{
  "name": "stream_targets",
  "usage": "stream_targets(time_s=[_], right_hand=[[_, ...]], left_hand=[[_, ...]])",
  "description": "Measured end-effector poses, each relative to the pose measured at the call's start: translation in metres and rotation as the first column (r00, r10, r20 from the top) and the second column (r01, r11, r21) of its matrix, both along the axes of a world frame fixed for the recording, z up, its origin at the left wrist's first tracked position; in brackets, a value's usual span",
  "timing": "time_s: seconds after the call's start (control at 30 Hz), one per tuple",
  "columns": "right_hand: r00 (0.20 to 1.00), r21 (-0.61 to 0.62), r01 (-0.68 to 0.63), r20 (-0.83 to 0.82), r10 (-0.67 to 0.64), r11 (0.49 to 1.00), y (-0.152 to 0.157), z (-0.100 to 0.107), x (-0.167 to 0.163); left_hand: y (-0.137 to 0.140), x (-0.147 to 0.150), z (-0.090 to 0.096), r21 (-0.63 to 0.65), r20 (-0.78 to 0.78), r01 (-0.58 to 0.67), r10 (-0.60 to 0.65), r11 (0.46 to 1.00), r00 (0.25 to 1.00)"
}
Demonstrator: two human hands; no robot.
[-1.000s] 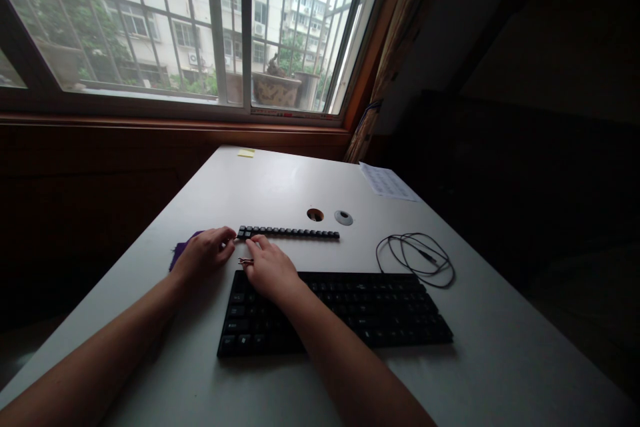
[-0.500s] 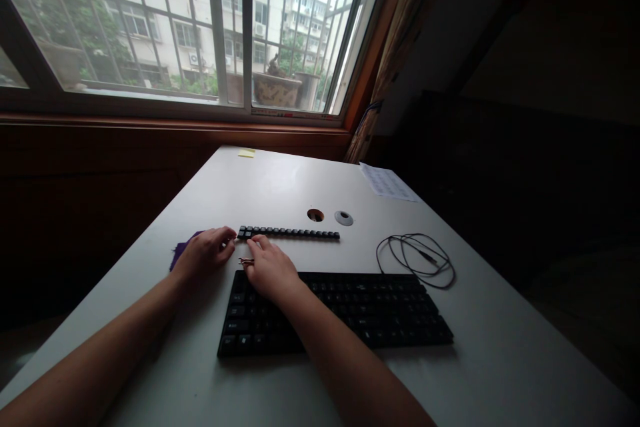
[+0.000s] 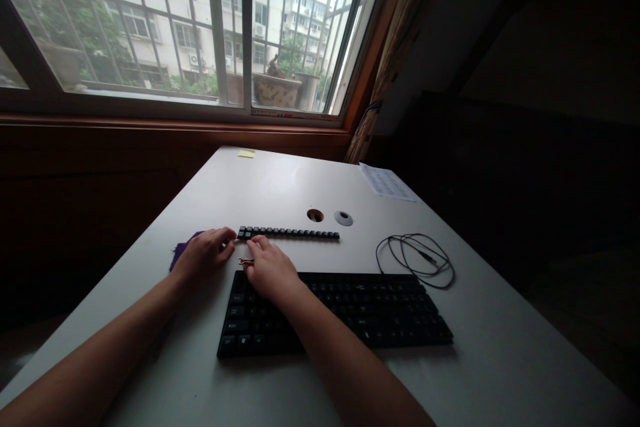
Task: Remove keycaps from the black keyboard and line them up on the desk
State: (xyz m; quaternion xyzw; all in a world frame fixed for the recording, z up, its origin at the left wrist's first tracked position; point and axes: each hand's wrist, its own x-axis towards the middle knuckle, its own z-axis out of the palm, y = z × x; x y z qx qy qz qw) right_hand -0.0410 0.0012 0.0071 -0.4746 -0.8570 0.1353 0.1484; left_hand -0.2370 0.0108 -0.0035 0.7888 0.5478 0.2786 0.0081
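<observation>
A row of loose black keycaps (image 3: 293, 233) lies on the white desk, with a short second row starting at its left end. My left hand (image 3: 207, 252) rests at that left end, fingers curled and close together; whatever they may pinch is hidden. Part of a purple cloth (image 3: 183, 248) shows beneath this hand. My right hand (image 3: 271, 267) is closed around a thin wire keycap puller (image 3: 245, 261), whose forked end sticks out to the left. Its index finger reaches the near side of the keycaps. Under my right wrist lies a black keyboard (image 3: 380, 310).
To the right of the keyboard is its coiled cable (image 3: 417, 260). Beyond the keycaps are a round desk hole (image 3: 315, 215) and a grey grommet cover (image 3: 344, 218). A printed sheet (image 3: 387, 182) and a yellow sticky note (image 3: 247, 153) lie toward the window.
</observation>
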Motion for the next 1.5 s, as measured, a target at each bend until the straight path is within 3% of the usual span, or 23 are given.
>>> stream_targets(time_s=[0.2, 0.33, 0.47, 0.6, 0.7, 0.83, 1.17, 1.5], right_hand=[[0.996, 0.045, 0.076, -0.046, -0.074, 0.996, -0.003, -0.002, -0.001], [0.971, 0.098, 0.146, -0.203, -0.124, 0.984, -0.004, 0.001, 0.001], [0.909, 0.116, 0.179, -0.399, -0.120, 0.977, -0.002, 0.018, 0.009], [0.885, 0.094, 0.155, -0.456, -0.096, 0.983, -0.003, 0.043, 0.019], [0.899, 0.042, 0.065, -0.435, -0.041, 0.997, -0.008, 0.055, 0.023], [0.923, -0.005, -0.013, -0.385, 0.010, 1.000, -0.017, 0.057, 0.021], [0.980, 0.044, 0.006, -0.200, 0.002, 0.999, -0.019, 0.041, 0.015], [0.994, 0.020, 0.037, -0.099, -0.035, 0.999, -0.025, 0.044, 0.013]], left_hand=[[0.000, 0.000, 0.000, 0.016, 0.021, 0.002, -0.003, 1.000, 1.000], [0.000, -0.001, 0.000, 0.040, 0.007, 0.004, -0.005, 0.999, 1.000], [-0.003, 0.001, 0.005, 0.040, -0.006, 0.011, -0.011, 0.999, 1.000], [-0.006, 0.003, 0.008, 0.043, -0.016, 0.028, -0.027, 0.999, 1.000], [-0.008, 0.003, 0.008, 0.039, -0.037, 0.080, -0.079, 0.996, 0.996], [-0.008, 0.002, 0.005, 0.032, -0.057, 0.143, -0.141, 0.989, 0.988], [-0.005, -0.001, 0.000, 0.029, -0.068, 0.207, -0.205, 0.978, 0.976], [-0.001, -0.003, -0.006, 0.041, -0.087, 0.223, -0.219, 0.974, 0.972]])
